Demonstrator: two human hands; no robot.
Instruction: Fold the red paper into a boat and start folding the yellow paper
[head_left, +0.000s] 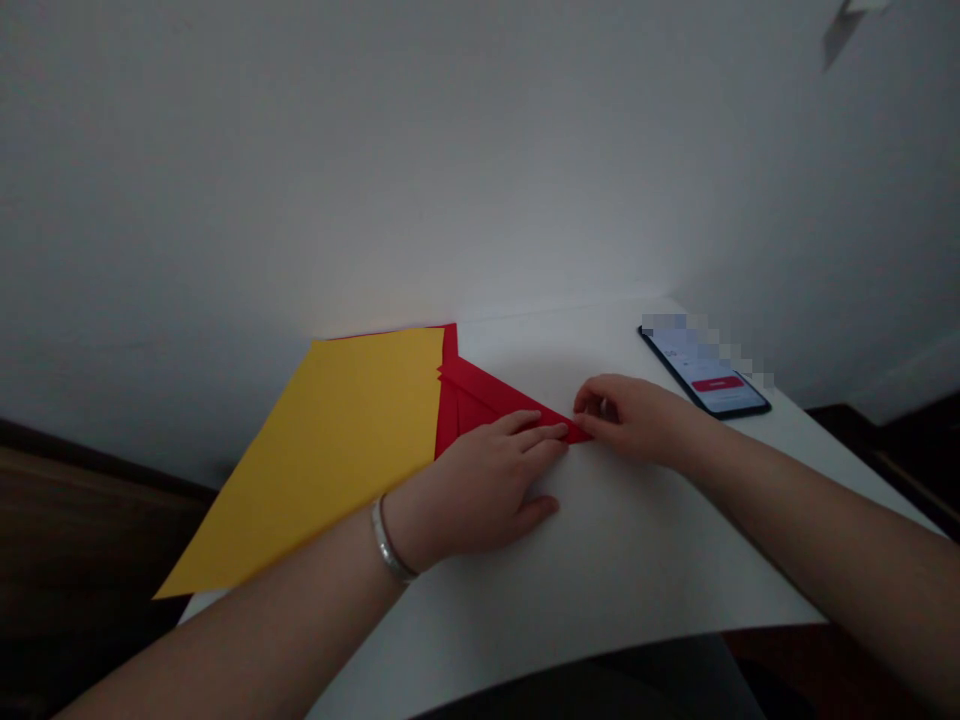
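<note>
A folded piece of red paper (480,385) lies on the white table, narrowing to a point at its right end. My left hand (502,475) rests over its lower part with fingers spread, and hides some of the folds. At the pointed tip, my right hand (619,415) is closed, thumb and forefinger pinching the paper. A large yellow sheet (337,430) lies to the left, partly under my left forearm. Another red sheet (451,342) shows along the yellow sheet's top and right edges.
A phone (705,370) with its screen lit lies at the right of the white table (600,560). A pale wall (450,160) rises behind the table. The yellow sheet's lower left corner reaches past the table edge. Dark wood (82,540) stands at the left.
</note>
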